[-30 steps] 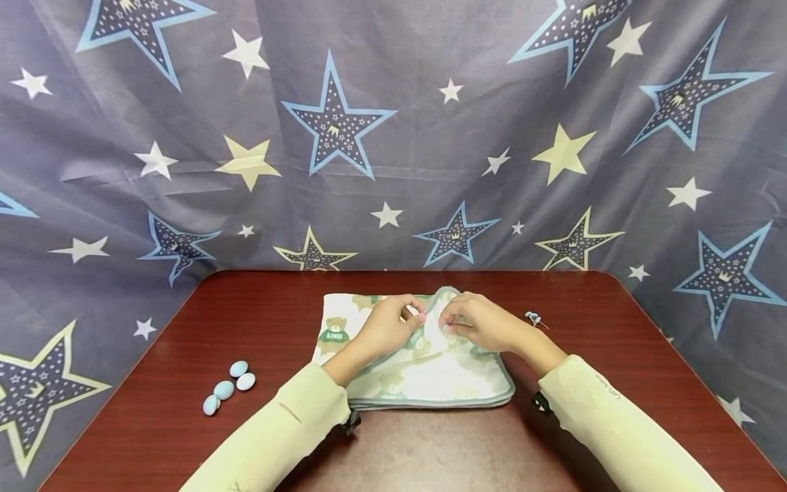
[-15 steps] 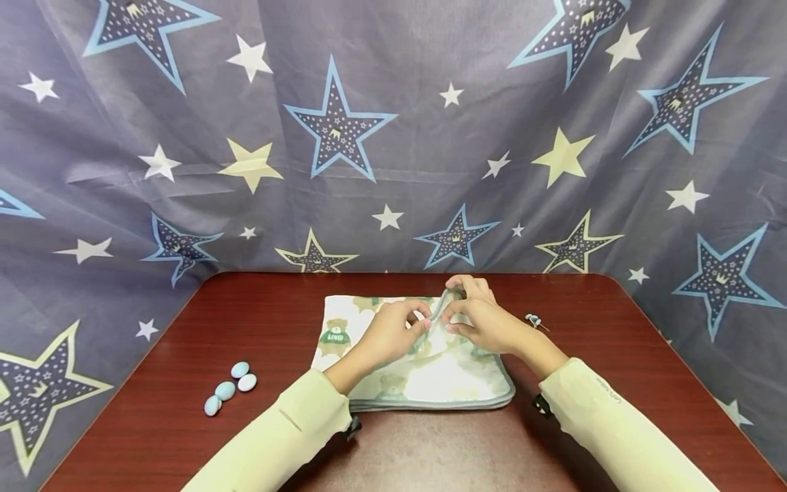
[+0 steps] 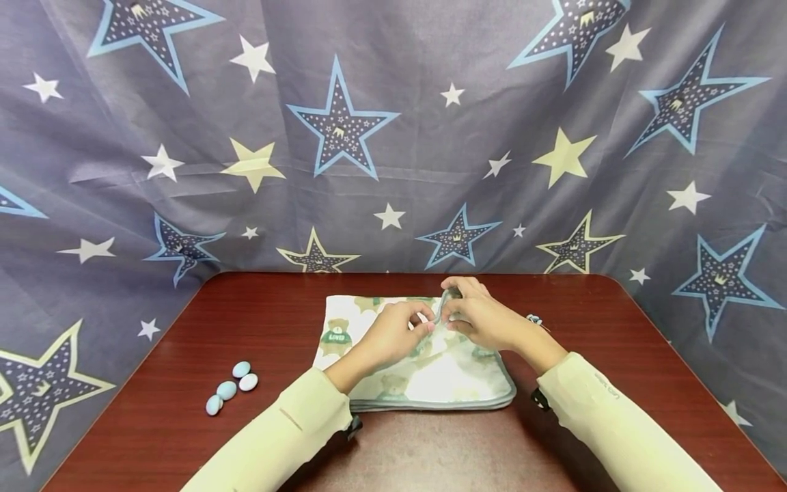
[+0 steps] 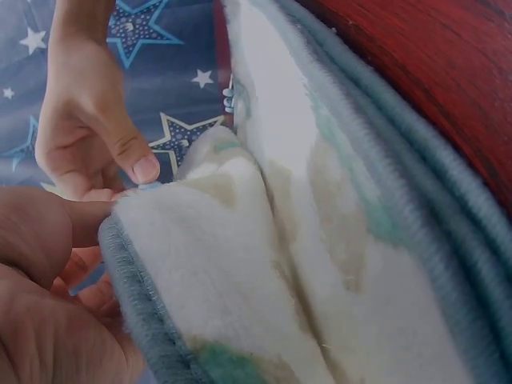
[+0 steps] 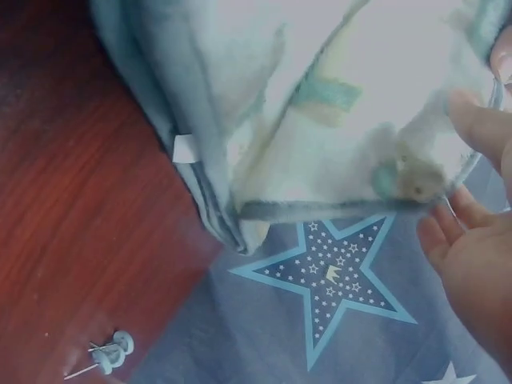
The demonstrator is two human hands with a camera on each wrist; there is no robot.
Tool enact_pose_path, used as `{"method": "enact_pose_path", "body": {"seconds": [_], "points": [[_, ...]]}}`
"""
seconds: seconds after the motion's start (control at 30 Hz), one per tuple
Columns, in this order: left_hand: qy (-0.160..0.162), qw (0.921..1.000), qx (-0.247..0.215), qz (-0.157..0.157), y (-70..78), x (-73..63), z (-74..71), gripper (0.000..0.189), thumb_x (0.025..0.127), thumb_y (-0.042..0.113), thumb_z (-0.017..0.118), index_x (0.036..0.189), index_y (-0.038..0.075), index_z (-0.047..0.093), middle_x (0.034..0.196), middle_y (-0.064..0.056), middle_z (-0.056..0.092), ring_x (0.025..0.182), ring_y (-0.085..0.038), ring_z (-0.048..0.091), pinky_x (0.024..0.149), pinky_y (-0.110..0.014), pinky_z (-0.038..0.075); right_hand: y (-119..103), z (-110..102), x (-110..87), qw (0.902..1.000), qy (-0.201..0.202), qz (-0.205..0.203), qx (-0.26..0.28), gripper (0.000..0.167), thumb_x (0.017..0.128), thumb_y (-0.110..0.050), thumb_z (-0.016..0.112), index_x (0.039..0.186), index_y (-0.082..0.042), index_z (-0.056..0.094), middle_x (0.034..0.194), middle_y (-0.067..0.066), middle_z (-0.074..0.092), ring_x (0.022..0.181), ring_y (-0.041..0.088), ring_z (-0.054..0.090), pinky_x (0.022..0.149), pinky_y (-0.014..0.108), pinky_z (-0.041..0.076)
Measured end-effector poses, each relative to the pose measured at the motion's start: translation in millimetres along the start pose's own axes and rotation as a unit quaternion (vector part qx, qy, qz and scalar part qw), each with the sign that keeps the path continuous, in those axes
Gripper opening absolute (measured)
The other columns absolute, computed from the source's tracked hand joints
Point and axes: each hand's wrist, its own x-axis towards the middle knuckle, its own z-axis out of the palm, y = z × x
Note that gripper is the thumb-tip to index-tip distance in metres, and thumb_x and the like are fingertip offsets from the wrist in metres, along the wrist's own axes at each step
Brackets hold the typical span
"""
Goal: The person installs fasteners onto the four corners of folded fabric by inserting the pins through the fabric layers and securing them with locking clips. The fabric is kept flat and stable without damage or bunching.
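Note:
A folded white blanket (image 3: 424, 372) with bear print and grey-blue binding lies on the table, its far edge raised. My left hand (image 3: 396, 331) pinches that raised edge between thumb and fingers. Just to its right, my right hand (image 3: 482, 318) grips the lifted corner, thumb on one face and fingers on the other, as the right wrist view shows. A small light-blue piece (image 4: 150, 186) shows at the right thumb tip in the left wrist view; most of it is hidden. The left hand (image 4: 48, 280) fills the lower left of that view.
Several pale-blue, egg-shaped pieces (image 3: 227, 390) lie at the left of the red-brown table (image 3: 264, 321). Small light-blue mushroom-headed pins (image 5: 112, 350) lie to the right, partly behind the right forearm in the head view. A star-patterned curtain (image 3: 418, 137) hangs behind.
The right hand's fingers have reached up over the blanket's far edge, closing round the corner. The left hand has shifted slightly right along the edge, and the hands are closer together.

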Motion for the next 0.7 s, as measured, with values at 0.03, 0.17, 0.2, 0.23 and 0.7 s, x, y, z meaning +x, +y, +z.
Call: {"method": "enact_pose_path", "body": {"seconds": [0.03,0.17,0.2,0.23,0.7], "points": [[-0.002,1.0,-0.001,-0.002,-0.1,-0.3,-0.2,0.007,0.101,0.022,0.068,0.106,0.019,0.071,0.081,0.005,0.067,0.061,-0.01,0.057,0.057,-0.028,0.048,0,0,0.2,1.0,0.0,-0.004,-0.003,0.012,0.089,-0.009,0.079,0.092,-0.018,0.073,0.139,0.015,0.051,0.13,0.036,0.042,0.104,0.057,0.033],[-0.007,0.9999,-0.009,-0.007,-0.5,-1.8,-0.6,0.008,0.101,0.022,0.068,0.107,0.019,0.071,0.084,0.004,0.068,0.063,-0.01,0.059,0.057,-0.028,0.049,2,6,-1.3,0.9996,0.008,-0.019,-0.018,0.011,0.09,-0.012,0.079,0.094,-0.018,0.071,0.13,0.01,0.06,0.122,0.031,0.051,0.096,0.052,0.035],[-0.007,0.9999,-0.011,-0.006,-0.7,-2.0,-0.6,0.008,0.101,0.022,0.068,0.107,0.019,0.071,0.084,0.003,0.069,0.064,-0.01,0.059,0.058,-0.028,0.049,3,7,-2.1,0.9995,0.011,-0.022,-0.018,0.011,0.09,-0.012,0.078,0.095,-0.018,0.071,0.127,0.008,0.062,0.119,0.029,0.053,0.094,0.05,0.035],[-0.007,0.9999,-0.013,-0.005,-0.9,-2.2,-0.5,0.008,0.101,0.022,0.068,0.107,0.019,0.071,0.085,0.003,0.069,0.064,-0.01,0.06,0.059,-0.028,0.05,3,9,-3.1,0.9994,0.014,-0.025,-0.021,0.011,0.091,-0.012,0.078,0.096,-0.019,0.071,0.124,0.005,0.064,0.117,0.027,0.054,0.093,0.049,0.035],[0.0,0.9998,-0.022,0.005,-1.9,-3.1,-1.1,0.007,0.099,0.02,0.069,0.105,0.018,0.073,0.088,0.001,0.072,0.069,-0.008,0.062,0.062,-0.027,0.051,10,18,-9.1,0.9937,0.096,-0.049,-0.031,0.011,0.091,-0.013,0.077,0.098,-0.019,0.071,0.091,-0.009,0.061,0.087,0.013,0.053,0.078,0.038,0.039]]}}
